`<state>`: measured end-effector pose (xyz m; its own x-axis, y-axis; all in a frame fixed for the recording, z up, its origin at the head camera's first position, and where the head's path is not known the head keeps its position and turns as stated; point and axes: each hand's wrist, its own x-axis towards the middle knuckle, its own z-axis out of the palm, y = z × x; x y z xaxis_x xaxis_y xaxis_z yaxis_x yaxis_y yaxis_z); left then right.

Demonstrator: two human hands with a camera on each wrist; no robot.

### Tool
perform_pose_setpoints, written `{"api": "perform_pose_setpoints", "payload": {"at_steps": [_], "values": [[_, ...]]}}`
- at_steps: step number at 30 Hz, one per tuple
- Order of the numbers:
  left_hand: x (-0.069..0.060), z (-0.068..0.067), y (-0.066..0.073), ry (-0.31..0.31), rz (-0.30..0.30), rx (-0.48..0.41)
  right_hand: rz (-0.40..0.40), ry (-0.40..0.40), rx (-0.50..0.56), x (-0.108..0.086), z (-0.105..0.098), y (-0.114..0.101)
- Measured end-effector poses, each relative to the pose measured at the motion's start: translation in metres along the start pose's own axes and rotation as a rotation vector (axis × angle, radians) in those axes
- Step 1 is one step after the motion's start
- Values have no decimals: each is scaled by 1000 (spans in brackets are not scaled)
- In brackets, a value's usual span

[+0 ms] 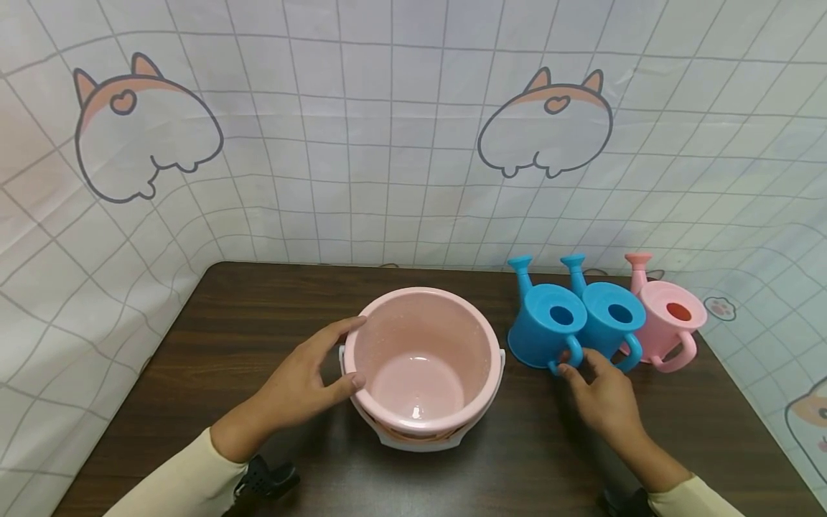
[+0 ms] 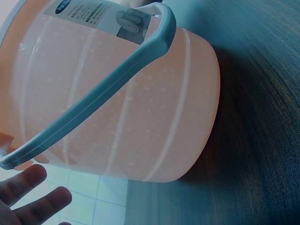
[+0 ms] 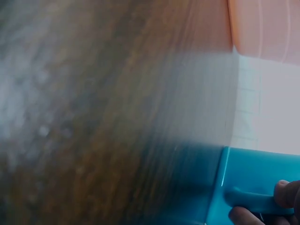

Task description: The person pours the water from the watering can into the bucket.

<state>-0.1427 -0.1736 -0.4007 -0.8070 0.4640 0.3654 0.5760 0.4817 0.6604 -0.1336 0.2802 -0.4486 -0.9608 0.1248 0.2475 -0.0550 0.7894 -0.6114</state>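
Observation:
A pink bucket (image 1: 420, 388) stands upright on the table, its pale handle (image 2: 93, 101) hanging down at the side. My left hand (image 1: 300, 380) is at its left rim, fingers spread, thumb and fingertips touching the rim. At the right, my right hand (image 1: 604, 398) pinches the handle of the leftmost blue watering can (image 1: 539, 334); in the right wrist view the fingers (image 3: 285, 193) are around that handle. A second blue watering can (image 1: 597, 327) stands close beside it, and a pink watering can (image 1: 659, 330) is right of that.
The dark wooden table (image 1: 258, 309) reaches back to a white grid-patterned cloth (image 1: 362, 143) with cartoon animal drawings, which also hangs along the left and right sides. Dark bands are on both wrists.

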Motion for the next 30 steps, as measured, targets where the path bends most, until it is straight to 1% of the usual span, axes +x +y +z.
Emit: {"api": "perform_pose_setpoints", "payload": {"at_steps": [6, 15, 21, 25, 30], "values": [[-1, 0, -1, 0, -3, -8, -26, 53, -10, 0, -1, 4], [-1, 1, -2, 3, 1, -8, -55, 93, -10, 1, -4, 11], [0, 1, -2, 3, 9, -8, -57, 100, 1, 0, -8, 10], [1, 2, -2, 1, 3, -8, -58, 106, 13, 2, -12, 7], [1, 1, -1, -3, -5, -3, -98, 132, 17, 5, -21, 4]]}}
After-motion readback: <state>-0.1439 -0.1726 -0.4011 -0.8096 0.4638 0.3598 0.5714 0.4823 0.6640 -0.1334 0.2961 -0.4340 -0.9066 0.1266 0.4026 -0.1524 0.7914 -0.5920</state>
